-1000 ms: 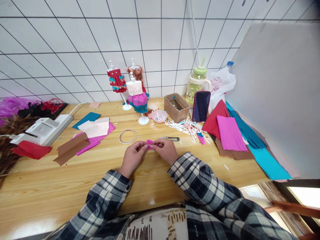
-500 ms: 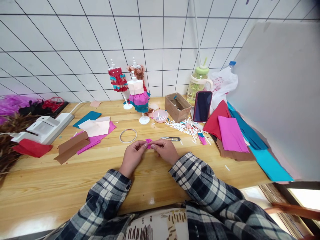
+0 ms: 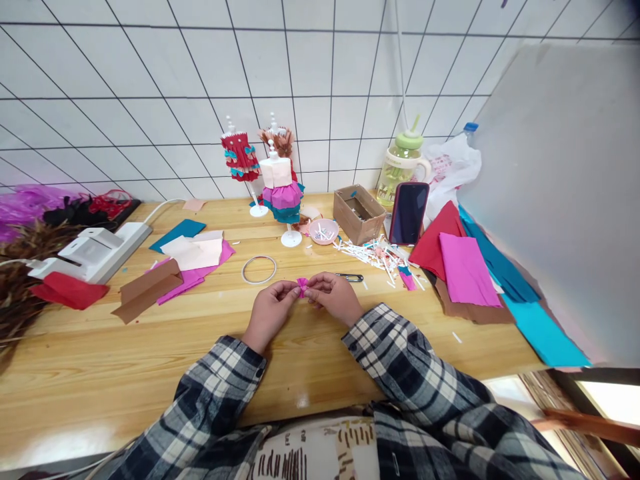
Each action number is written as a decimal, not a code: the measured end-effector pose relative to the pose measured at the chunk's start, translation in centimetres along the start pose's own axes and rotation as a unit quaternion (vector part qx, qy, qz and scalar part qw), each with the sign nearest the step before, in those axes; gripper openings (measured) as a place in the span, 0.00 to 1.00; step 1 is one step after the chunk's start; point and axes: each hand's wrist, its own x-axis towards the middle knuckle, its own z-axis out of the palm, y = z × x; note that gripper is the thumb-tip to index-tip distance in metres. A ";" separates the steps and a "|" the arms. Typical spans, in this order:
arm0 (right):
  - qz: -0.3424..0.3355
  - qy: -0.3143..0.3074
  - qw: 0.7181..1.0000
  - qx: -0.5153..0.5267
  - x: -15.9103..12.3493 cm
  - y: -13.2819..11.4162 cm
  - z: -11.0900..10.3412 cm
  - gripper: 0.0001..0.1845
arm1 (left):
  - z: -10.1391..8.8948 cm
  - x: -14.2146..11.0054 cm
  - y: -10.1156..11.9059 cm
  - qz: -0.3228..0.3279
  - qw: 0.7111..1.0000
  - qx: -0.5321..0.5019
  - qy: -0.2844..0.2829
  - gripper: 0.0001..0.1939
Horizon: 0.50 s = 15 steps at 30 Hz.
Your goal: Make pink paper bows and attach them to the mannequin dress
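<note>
A small gathered piece of magenta crepe paper [image 3: 303, 287] is pinched between my two hands, above the middle of the wooden table. My left hand [image 3: 273, 308] grips its left side between thumb and forefinger. On its other side, my right hand [image 3: 334, 297] holds it with thumb and fingertips. Thread snips [image 3: 354, 277] lie just beyond my right hand, partly covered by it. A thin roll of tape [image 3: 259, 269] rests beyond my left hand. Behind stands a small dress form [image 3: 277, 175] in a pale top and a magenta and teal paper skirt.
More dressed forms [image 3: 241, 159] stand near the tiled wall. A cardboard box [image 3: 359, 217], a pink dish [image 3: 324, 231], paper scraps [image 3: 370, 255], a phone [image 3: 409, 213] and a green-lidded jug [image 3: 400, 167] sit back right. Folded paper [image 3: 470, 270] lies right; a power strip [image 3: 100, 250] lies left.
The view has shifted slightly. My right fingers have lifted and spread a little around the magenta paper and now cover more of the snips. Both hands still pinch the paper.
</note>
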 end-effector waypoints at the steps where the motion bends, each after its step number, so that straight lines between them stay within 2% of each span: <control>1: 0.003 -0.007 1.000 0.007 0.0 0.0 -0.1 0.16 | 0.0 0.0 -0.1 0.001 1.000 -0.001 -0.001 0.17; 7: -0.024 -0.035 0.999 -0.024 0.0 0.0 -0.2 0.18 | 0.0 0.0 -0.1 -0.001 1.000 -0.001 -0.010 0.17; 11: -0.047 0.003 0.996 -0.070 0.1 0.5 -0.2 0.18 | 0.0 -0.2 0.1 -0.004 1.000 -0.013 -0.021 0.17; 15: -0.042 0.033 0.993 -0.102 0.3 0.8 -0.3 0.17 | 0.1 -0.2 0.2 -0.007 0.999 -0.021 -0.023 0.16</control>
